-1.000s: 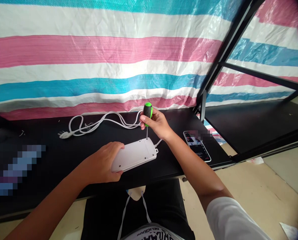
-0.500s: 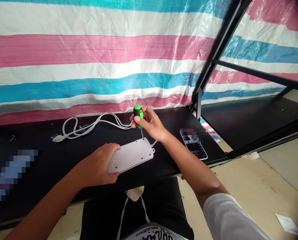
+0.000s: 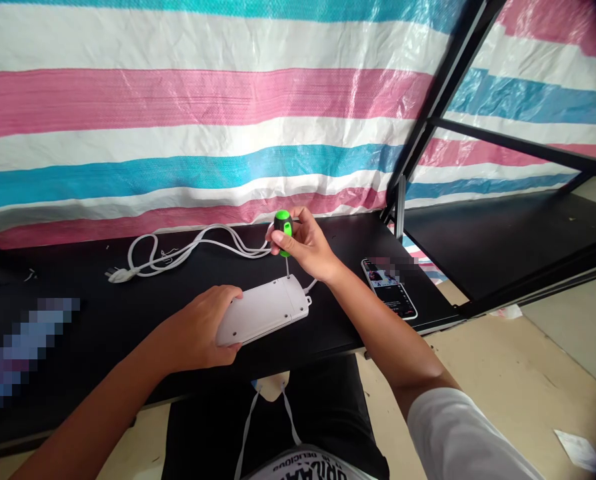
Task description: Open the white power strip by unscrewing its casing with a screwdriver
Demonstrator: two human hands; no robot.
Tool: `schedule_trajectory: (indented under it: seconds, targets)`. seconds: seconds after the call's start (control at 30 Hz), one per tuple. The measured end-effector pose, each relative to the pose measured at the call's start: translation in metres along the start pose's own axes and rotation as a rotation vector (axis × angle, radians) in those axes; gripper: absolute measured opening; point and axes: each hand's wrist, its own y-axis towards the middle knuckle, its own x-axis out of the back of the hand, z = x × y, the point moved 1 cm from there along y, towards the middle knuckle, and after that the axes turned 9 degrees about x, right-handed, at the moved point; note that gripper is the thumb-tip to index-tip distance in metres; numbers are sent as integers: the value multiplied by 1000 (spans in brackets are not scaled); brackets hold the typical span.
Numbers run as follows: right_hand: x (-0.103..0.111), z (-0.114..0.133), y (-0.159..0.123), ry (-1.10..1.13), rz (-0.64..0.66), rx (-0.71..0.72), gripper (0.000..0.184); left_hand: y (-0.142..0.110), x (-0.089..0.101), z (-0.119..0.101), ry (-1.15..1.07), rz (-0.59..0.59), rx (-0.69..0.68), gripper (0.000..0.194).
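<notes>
I have the left hand [image 3: 209, 328] clamped around the near-left end of a white casing [image 3: 263, 310], its thumb on the near edge and its fingers [image 3: 231, 292] over the far edge, parted only by the casing's width. The casing lies on the black counter [image 3: 323, 330], in front of the person and a little left of the phone, angled so that its right end points slightly away from me. Small dark screw holes dot its upturned face, and a loop tab sticks out at the right end.

My right hand [image 3: 312, 247] has its thumb and fingertips closed on the green-and-black handle of a screwdriver [image 3: 283, 233]. The tool stands nearly upright, with its thin shaft running down to the hole by the casing's far right corner; from this view I can't tell how deep the tip sits.

A white cable [image 3: 198, 245] leaves the right end, passes out of sight behind the right hand and lies in loose loops at the back of the counter, with a plug [image 3: 122, 275] at the left. The phone [image 3: 391, 291], screen lit, lies right of the right forearm. Behind everything I see a striped plastic sheet [image 3: 193, 100] and a black frame [image 3: 423, 143].
</notes>
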Motion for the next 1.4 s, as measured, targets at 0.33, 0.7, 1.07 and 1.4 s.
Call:
schedule_trajectory:
  seconds: [0.33,0.7,1.07,1.4]
  targets:
    - [4,8,0,23,17,18,42,0,2,-2,-20,15,22,73]
    - [3,9,0,-4,33,-8,48,0,0,-1,-36,20,16,72]
    - [1,8,0,54,29,18,42,1,-6,5,-5,-19,-14,73]
    - [-3,8,0,-66,-60,85,60,1,-6,3,-10,-28,-15,71]
